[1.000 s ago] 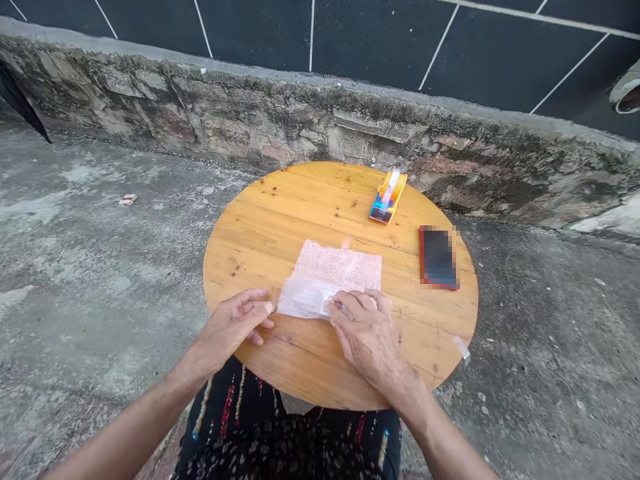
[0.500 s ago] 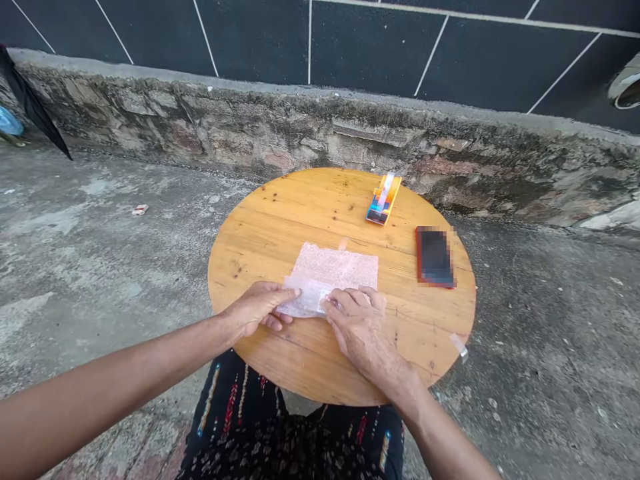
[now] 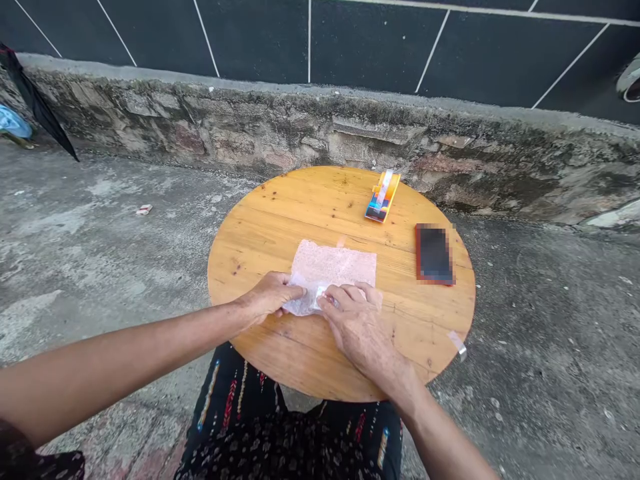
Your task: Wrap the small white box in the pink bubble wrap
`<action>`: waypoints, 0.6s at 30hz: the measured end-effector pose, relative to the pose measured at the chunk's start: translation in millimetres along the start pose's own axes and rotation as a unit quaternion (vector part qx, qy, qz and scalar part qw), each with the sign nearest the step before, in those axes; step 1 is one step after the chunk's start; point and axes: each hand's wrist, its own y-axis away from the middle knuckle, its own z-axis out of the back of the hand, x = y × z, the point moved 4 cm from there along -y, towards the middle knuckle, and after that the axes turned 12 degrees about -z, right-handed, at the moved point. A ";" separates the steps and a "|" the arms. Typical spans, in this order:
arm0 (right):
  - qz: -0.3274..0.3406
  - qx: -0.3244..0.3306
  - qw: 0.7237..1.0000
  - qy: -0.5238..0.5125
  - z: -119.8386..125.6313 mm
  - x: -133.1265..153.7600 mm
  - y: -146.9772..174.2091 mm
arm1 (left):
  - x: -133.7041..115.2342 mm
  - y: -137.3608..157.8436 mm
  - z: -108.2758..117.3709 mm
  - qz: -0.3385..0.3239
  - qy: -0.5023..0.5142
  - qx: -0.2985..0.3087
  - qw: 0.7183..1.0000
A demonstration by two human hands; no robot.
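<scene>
A pinkish sheet of bubble wrap (image 3: pixel 335 263) lies on the round wooden table (image 3: pixel 260 227), its near edge folded over. My left hand (image 3: pixel 270 295) pinches the left end of the fold, thumb on top and fingers beneath. Over the right part of the fold, my right hand (image 3: pixel 356 321) has its fingers bent and pressed down on the wrap. A small white piece (image 3: pixel 319 297) shows at the right fingertips; I cannot make out what it is. What lies inside the fold is hidden.
Toward the back of the table stands a yellow and blue tape dispenser (image 3: pixel 383 197). A phone (image 3: pixel 434 255) in a red case lies at the right. A strip of clear tape (image 3: pixel 457 345) hangs from the right edge. Behind is a stone wall base (image 3: pixel 280 133).
My left hand has shifted slightly, its fingers tucked further under the fold. The left end of the wrap is drawn in and more crumpled. My right hand has hardly moved.
</scene>
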 end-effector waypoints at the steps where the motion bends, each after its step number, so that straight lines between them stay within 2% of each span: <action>1: 0.001 0.001 1.000 0.000 0.2 -0.1 -0.1 | -3.4 1.4 -0.6 -0.006 -0.004 -0.006 1.000; 11: 0.004 -0.002 1.000 0.006 -0.2 0.1 -0.4 | -23.8 5.4 -13.2 -0.013 -0.021 -0.015 1.000; 18: 0.018 -0.001 1.000 0.004 -0.4 -0.7 -0.7 | -25.0 4.8 -21.8 -0.022 0.093 -0.006 0.995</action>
